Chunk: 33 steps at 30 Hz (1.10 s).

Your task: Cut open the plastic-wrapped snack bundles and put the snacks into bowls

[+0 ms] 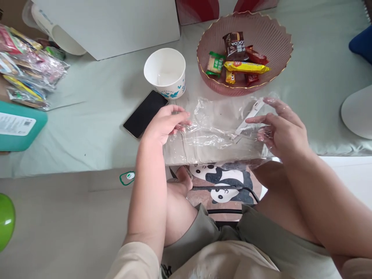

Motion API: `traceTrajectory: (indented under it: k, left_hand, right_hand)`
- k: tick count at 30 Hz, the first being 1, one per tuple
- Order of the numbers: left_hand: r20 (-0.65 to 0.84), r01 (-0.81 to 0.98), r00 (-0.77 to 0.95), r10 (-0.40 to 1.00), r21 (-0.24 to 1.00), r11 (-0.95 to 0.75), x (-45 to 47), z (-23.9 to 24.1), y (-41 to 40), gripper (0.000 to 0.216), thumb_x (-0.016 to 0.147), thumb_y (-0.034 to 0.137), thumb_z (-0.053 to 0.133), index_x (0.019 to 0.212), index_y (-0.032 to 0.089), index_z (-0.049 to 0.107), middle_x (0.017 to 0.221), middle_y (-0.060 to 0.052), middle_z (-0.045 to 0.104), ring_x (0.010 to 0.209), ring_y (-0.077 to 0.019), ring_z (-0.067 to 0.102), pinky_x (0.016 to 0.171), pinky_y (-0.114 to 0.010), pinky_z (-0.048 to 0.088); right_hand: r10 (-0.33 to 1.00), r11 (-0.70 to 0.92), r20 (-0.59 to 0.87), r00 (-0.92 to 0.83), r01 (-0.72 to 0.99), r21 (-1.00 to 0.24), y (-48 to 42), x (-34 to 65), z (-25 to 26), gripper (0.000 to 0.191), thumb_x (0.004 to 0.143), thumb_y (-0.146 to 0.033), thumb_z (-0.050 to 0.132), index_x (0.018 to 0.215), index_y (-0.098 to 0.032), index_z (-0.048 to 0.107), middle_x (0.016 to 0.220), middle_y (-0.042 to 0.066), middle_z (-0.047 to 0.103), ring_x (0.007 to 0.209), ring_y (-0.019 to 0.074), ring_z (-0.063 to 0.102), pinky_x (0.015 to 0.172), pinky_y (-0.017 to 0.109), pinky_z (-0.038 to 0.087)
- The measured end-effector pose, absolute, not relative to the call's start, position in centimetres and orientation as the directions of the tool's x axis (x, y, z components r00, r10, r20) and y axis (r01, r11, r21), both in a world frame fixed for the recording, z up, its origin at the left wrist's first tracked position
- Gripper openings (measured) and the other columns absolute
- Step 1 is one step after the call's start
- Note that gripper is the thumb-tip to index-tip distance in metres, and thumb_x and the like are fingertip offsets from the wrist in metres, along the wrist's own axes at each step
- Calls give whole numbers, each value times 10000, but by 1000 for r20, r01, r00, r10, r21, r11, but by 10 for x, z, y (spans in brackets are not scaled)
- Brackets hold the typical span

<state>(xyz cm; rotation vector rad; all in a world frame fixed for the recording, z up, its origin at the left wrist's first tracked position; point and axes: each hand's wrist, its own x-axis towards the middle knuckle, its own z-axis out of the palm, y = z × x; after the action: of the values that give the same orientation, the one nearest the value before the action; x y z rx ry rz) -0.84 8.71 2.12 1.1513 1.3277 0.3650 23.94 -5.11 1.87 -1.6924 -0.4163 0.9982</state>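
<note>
A crinkled clear plastic bag (209, 130) lies spread over the table's front part, between my two hands. My left hand (170, 122) has its fingers curled together at the bag's left edge, pinching the film. My right hand (286, 126) is at the right end with fingers spread, and shiny film lies about its fingertips. A slim white tool (248, 118) rests slantwise by those fingertips; I cannot tell whether it is under or inside the film. Beside my left wrist lies a black phone (145, 113), partly hidden by the hand.
A white paper bowl (165, 73) stands behind the phone. To its right, a pink ribbed bowl (279, 50) holds several wrapped snacks. Packaged items (31, 69) and a teal container (20, 126) are at left, a white box (116, 27) behind. A white rounded object (359, 112) stands at right.
</note>
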Motion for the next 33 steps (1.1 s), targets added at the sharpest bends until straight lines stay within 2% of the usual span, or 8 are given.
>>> traceTrajectory:
  k: [3, 6, 12, 18, 24, 27, 31, 33]
  left_hand:
    - [-610, 457, 361, 705, 775, 437, -13, 17, 88, 488, 808, 281, 827, 1232, 207, 598, 699, -50, 749, 413, -136, 567, 398, -227, 262]
    - [-533, 430, 490, 690, 836, 340, -17, 13, 88, 535, 800, 215, 796, 1292, 226, 586, 707, -19, 745, 417, -131, 584, 407, -230, 313]
    - [5, 34, 375, 927, 999, -19, -19, 15, 90, 277, 792, 336, 845, 1000, 255, 681, 757, 12, 767, 486, -100, 596, 445, -243, 411]
    - [213, -130, 203, 956, 973, -189, -19, 31, 84, 254, 812, 462, 880, 901, 312, 695, 811, 35, 800, 542, -118, 620, 471, -277, 445]
    - [320, -154, 69, 945, 939, -307, -21, 42, 82, 231, 852, 385, 872, 937, 279, 686, 781, 69, 784, 534, -77, 583, 502, -251, 393]
    - [341, -177, 113, 933, 931, -319, -21, 46, 80, 294, 835, 478, 878, 990, 295, 708, 811, 57, 796, 601, -103, 636, 545, -273, 443]
    - [388, -117, 233, 892, 921, -371, -20, 48, 77, 418, 745, 457, 952, 1091, 341, 748, 859, 39, 812, 821, -175, 741, 701, -317, 551]
    - [481, -27, 263, 836, 870, -492, -20, 47, 78, 395, 778, 395, 937, 1129, 331, 767, 833, 31, 811, 812, -174, 727, 766, -340, 583]
  right_hand:
    - [694, -338, -393, 604, -209, -918, -48, 243, 19, 493, 673, -283, 651, 1163, -301, 602, 771, 37, 786, 365, 145, 485, 349, 281, 112]
    - [698, -283, -356, 622, -218, -934, -47, 247, 16, 485, 696, -317, 656, 1177, -302, 593, 790, 44, 792, 382, 149, 521, 352, 280, 217]
    - [745, -309, -414, 523, -280, -909, -61, 252, 8, 706, 740, -553, 737, 1349, -276, 513, 593, 13, 727, 424, 230, 634, 403, 284, 408]
    - [921, 42, -46, 386, -217, -975, -82, 254, 0, 952, 660, -388, 956, 1455, -456, 437, 715, -70, 759, 684, 196, 719, 709, 355, 579]
    - [822, 318, 214, 528, -115, -941, -80, 256, -1, 633, 790, -403, 897, 1314, -578, 588, 827, -90, 730, 755, 151, 694, 802, 350, 593]
    - [857, 313, 267, 441, -33, -949, -84, 251, -1, 789, 763, -465, 913, 1419, -598, 495, 962, -63, 768, 899, 194, 745, 888, 417, 617]
    - [868, 206, 240, 434, 124, -971, -86, 246, -3, 678, 881, -390, 830, 1464, -486, 498, 844, -37, 728, 806, 197, 750, 786, 390, 622]
    - [809, 251, 318, 494, 199, -947, -83, 248, -5, 581, 881, -399, 826, 1405, -427, 577, 890, -16, 708, 836, 197, 753, 848, 409, 623]
